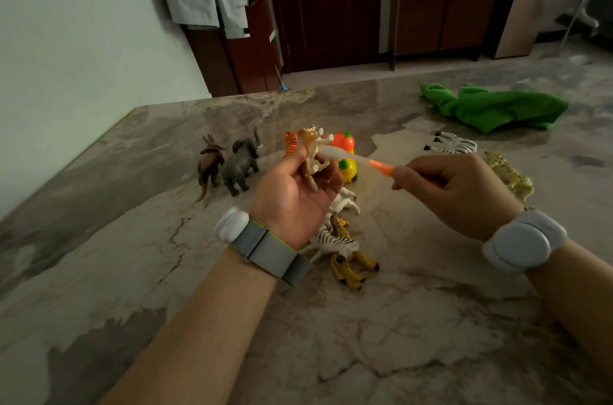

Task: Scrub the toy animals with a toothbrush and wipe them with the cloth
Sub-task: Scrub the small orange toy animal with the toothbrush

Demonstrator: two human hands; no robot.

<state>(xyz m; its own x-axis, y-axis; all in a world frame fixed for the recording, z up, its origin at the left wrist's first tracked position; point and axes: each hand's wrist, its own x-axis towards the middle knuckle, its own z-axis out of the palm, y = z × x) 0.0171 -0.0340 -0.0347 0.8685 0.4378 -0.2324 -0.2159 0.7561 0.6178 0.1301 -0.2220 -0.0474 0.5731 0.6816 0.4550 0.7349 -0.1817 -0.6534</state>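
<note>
One toy animal, the tan lion (311, 152), is held up off the table (132, 238), & the scrub step is judged to be in hand: the toothbrush (378, 165) head is laid against the lion's side, approx. mid-body. Wiping is not yet begun. The green cloth (494, 109) lies crumpled at the table's far right, well apart from both hands & untouched.

Next move, as judged: short strokes are called for w/ the bristles kept on the figure, & the lion would need to be turned in the fingers so legs & underside are reached. A firm grip is needed, since the toy is small & could be flicked out by the brush. After that the brush would have to be set down or shifted so the cloth can be fetched.

Left hand (295, 195): palm up, fingers curled round the lion, which is pinched btwn thumb & fingertips. Right hand (461, 195): fingers folded in, the orange handle end pinched btwn thumb & forefinger, brush pointed left.

Other animals are left on the table, e.g. an elephant (240, 162) to the left & a zebra (335, 240) just below the left hand. Whether any has been cleaned cannot be told.
</note>
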